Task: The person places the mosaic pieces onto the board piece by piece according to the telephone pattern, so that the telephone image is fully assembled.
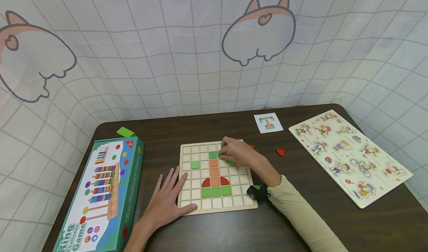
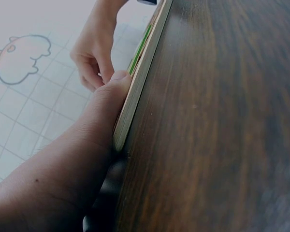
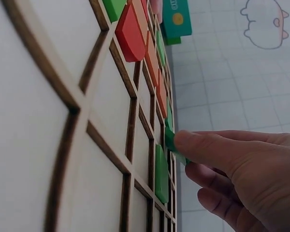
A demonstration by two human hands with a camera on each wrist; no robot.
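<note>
A wooden grid board (image 1: 187, 195) lies on the table. My left hand (image 1: 167, 198) rests at its left edge with fingers spread and the thumb on the near left corner. Over the upper part of the board, my right hand (image 1: 238, 151) pinches a green tile (image 3: 170, 141) between thumb and fingers, right at the grid. Set in the board are a column of orange tiles (image 1: 214, 172), two red quarter-round tiles (image 1: 206, 182) and a row of green tiles (image 1: 216, 191). Another green tile (image 1: 195, 164) sits farther left. The right hand partly covers the board's upper right.
A pattern card (image 1: 268, 123) lies behind the board, with a loose red piece (image 1: 280, 152) in front of it. At left stands a ring game box (image 1: 100, 192), a green block (image 1: 126, 131) behind it. A picture puzzle board (image 1: 349, 157) lies at right.
</note>
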